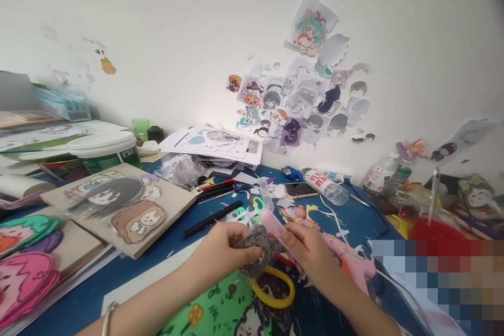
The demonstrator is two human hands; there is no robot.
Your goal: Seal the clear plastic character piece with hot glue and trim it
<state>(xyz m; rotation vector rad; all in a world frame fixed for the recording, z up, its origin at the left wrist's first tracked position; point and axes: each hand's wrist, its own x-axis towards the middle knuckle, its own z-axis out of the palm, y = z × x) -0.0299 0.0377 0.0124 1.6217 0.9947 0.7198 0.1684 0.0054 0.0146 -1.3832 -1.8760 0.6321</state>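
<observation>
My left hand (224,252) pinches a small grey cartoon cutout (258,249) over the blue table. My right hand (309,254) grips the same cutout from the right side, fingers closed on its edge. Just behind the hands lies a pink glue gun (338,260) with its nozzle pointing up and left. Yellow-handled scissors (275,289) rest on the table directly below the cutout. A green printed sheet (212,310) lies under my left forearm.
Cardboard with cartoon figures (118,205) lies at left, beside a green tub (104,149). Black pens (214,218), a phone (301,189), plastic bottles (326,186) and paper scraps litter the back. A red container (437,231) stands right. Cutouts cover the wall (299,110).
</observation>
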